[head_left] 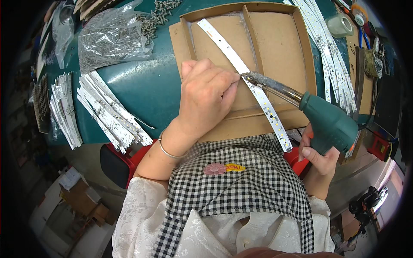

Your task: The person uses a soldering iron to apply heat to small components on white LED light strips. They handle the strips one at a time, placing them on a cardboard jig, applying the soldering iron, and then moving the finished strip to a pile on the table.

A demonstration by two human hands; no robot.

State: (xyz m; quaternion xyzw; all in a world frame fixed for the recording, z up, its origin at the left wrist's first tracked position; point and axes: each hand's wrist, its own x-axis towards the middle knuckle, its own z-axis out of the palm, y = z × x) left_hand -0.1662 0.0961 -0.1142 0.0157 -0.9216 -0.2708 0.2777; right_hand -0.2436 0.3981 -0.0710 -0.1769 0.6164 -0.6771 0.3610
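Note:
A long white LED circuit strip (223, 46) lies slantwise across a shallow cardboard tray (307, 56), its near end reaching past the front edge. My right hand (320, 160) grips the handle of a green soldering gun (329, 118). The gun's dark, crusted tip meets the strip around its middle. Right beside that tip, the thumb and forefinger of my left hand (206, 92) are pinched together at the strip's edge. Whatever sits between those fingertips is too small to make out. The other left fingers are curled over the tray.
Bundles of white strips (112, 112) lie on the green table (133, 81) at left, more strips (333, 60) at right. A clear bag (114, 41) of small metal parts and a loose pile (157, 17) sit far left. Tape (340, 26) stands far right.

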